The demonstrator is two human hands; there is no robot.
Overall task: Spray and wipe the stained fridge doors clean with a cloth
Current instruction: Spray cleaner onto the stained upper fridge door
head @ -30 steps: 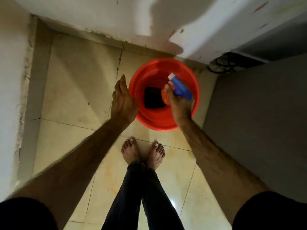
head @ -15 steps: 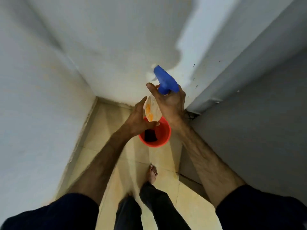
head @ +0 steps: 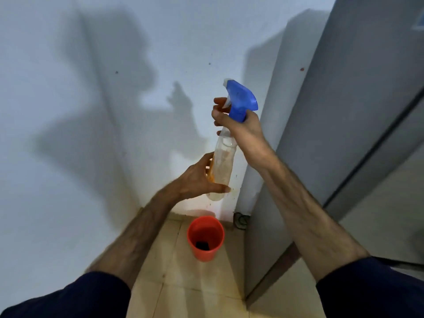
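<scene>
right hand (head: 244, 131) wrapped round spray bottle (head: 223, 166) neck | left hand (head: 199, 180) cupping its base | bottle left of fridge (head: 344, 111), nozzle facing the wall | risk: probably sprays wall, not doors | cloth not identifiable

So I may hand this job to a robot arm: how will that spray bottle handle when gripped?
The spray bottle looks thin clear plastic, so it probably dents under a hard squeeze. It seems nearly empty, likely light and top-heavy under the blue trigger head. The right hand grips the neck, the left hand steadies the base.
</scene>
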